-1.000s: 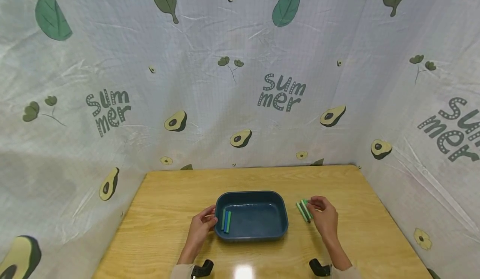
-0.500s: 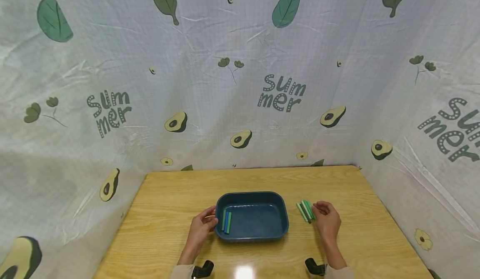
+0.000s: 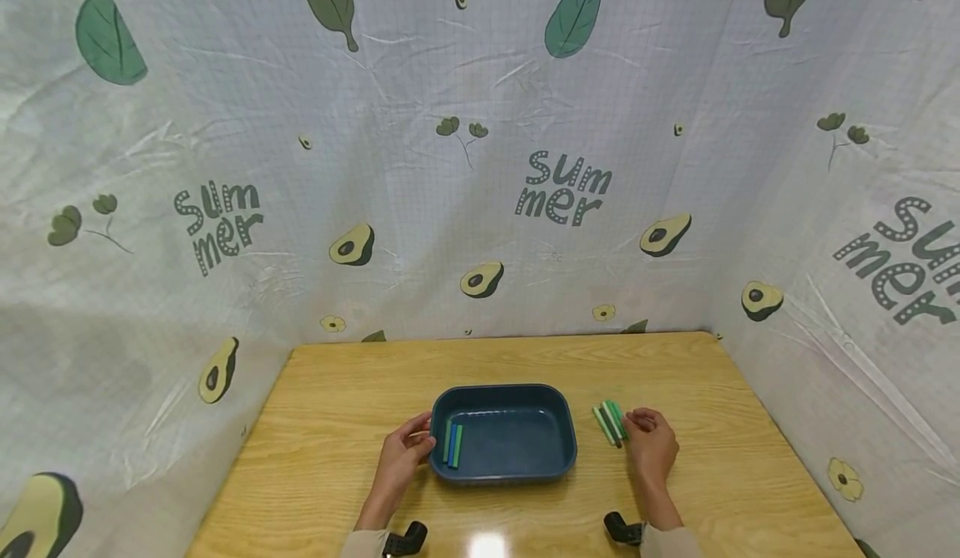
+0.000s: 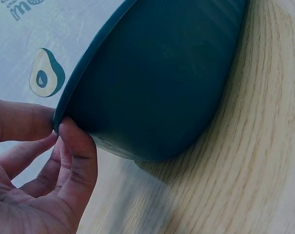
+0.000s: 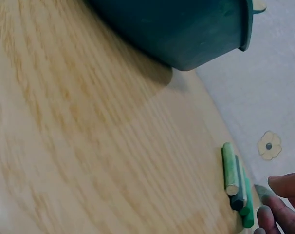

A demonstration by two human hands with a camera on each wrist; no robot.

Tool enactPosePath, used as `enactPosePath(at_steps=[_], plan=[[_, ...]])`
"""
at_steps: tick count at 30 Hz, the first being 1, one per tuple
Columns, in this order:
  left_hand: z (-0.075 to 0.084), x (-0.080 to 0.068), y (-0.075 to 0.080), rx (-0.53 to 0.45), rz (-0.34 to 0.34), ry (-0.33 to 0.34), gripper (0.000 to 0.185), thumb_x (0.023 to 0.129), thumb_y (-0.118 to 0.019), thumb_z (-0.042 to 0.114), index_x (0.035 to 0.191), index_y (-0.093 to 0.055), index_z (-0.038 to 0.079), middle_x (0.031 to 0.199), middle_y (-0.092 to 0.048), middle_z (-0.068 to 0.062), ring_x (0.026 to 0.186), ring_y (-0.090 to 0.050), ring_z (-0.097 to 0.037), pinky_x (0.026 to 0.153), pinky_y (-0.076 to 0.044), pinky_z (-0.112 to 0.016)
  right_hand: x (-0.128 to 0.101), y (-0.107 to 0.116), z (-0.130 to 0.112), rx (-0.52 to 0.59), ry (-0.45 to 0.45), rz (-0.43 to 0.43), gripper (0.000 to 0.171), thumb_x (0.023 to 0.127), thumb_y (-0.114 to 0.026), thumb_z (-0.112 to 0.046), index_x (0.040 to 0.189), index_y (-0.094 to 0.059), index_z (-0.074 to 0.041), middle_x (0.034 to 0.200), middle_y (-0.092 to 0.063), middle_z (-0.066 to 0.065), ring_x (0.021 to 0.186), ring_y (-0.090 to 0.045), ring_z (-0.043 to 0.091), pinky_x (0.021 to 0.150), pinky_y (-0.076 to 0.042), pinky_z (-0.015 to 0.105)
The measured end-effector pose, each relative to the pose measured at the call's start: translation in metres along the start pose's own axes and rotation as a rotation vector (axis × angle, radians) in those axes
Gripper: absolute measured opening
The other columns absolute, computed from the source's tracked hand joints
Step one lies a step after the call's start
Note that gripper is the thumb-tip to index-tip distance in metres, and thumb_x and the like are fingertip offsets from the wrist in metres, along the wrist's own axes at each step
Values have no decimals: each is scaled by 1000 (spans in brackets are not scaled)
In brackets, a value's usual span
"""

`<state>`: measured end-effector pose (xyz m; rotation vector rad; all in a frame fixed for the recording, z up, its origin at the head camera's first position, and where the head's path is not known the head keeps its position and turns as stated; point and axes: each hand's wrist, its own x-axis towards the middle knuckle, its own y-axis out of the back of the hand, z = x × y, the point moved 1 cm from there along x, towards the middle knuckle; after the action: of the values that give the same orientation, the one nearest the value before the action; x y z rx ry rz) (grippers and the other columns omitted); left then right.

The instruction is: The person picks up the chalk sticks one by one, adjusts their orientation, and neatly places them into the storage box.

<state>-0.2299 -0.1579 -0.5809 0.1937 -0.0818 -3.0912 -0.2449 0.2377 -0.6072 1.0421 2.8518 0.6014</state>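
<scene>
Avocado-and-leaf printed sheeting is hung on three sides of a wooden table, on which both hands are rested.

Between the hands a dark teal tray is set. Its left rim is pinched by the left hand: in the left wrist view the rim of the tray is seen nipped between the thumb and a fingertip of the left hand, the remaining fingers being loosely curled behind.

Just inside that left wall, close to the left hand's fingertips, two sticks, one blue and one green, are laid side by side.

On the bare table between the tray and the right hand, a small bundle of green sticks is laid parallel. The right hand is placed just beside it with fingers bent. In the right wrist view the green sticks are seen lying with the fingertips of the right hand close by; whether they are touched cannot be told, and nothing is seen held.
</scene>
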Motion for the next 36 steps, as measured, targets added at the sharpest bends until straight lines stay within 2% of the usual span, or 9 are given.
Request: enactPosePath(at_steps=[3, 8, 12, 16, 23, 29, 36], plan=[[0, 0, 0, -1, 0, 7, 48, 93, -59, -3, 140, -50, -3, 126, -52, -23, 93, -57, -12, 70, -55, -28, 0, -1, 2, -26, -4, 3, 18, 86, -72, -11, 102, -68, -4, 100, -74, 19, 73, -62, 7, 63, -41, 14], [-2, 1, 1, 9, -1, 10, 48, 93, -59, -4, 140, -50, -3, 126, -52, -23, 94, -57, -13, 71, -55, -29, 1, -3, 3, -54, 11, 9, 17, 85, -72, -11, 100, -68, -4, 97, -74, 19, 78, -67, 22, 71, -46, 32], [-3, 3, 1, 20, -1, 4, 47, 93, -58, -5, 139, -50, -3, 126, -52, -24, 95, -57, -13, 71, -56, -30, 1, -6, 5, -70, 3, 4, 17, 85, -71, -11, 100, -68, -5, 98, -74, 17, 83, -67, 28, 72, -47, 35], [-3, 3, 0, 24, 2, 2, 47, 92, -59, -4, 139, -51, -3, 126, -53, -23, 96, -57, -14, 71, -56, -30, 2, -9, 7, -84, 8, 10, 17, 83, -69, -8, 100, -68, -4, 97, -74, 17, 85, -67, 31, 69, -46, 33], [-1, 0, 0, 26, 4, -5, 48, 92, -60, -4, 139, -51, -3, 126, -53, -24, 97, -58, -14, 71, -55, -29, 2, -11, 7, -121, 46, 33, 16, 81, -70, -6, 96, -68, -2, 92, -73, 19, 82, -66, 34, 70, -46, 42], [0, -1, 0, 21, -1, -6, 48, 93, -59, -4, 139, -50, -3, 127, -53, -24, 97, -58, -15, 70, -55, -28, 1, -10, 4, -157, 52, 23, 17, 82, -70, -7, 97, -69, -2, 93, -73, 18, 81, -66, 35, 68, -46, 43], [-1, 0, 1, 24, -1, -9, 47, 92, -59, -5, 138, -51, -4, 126, -53, -25, 96, -58, -14, 70, -55, -28, 2, -8, 4, -170, 74, 3, 20, 82, -69, -7, 100, -68, 0, 95, -73, 20, 84, -67, 37, 72, -46, 48]])
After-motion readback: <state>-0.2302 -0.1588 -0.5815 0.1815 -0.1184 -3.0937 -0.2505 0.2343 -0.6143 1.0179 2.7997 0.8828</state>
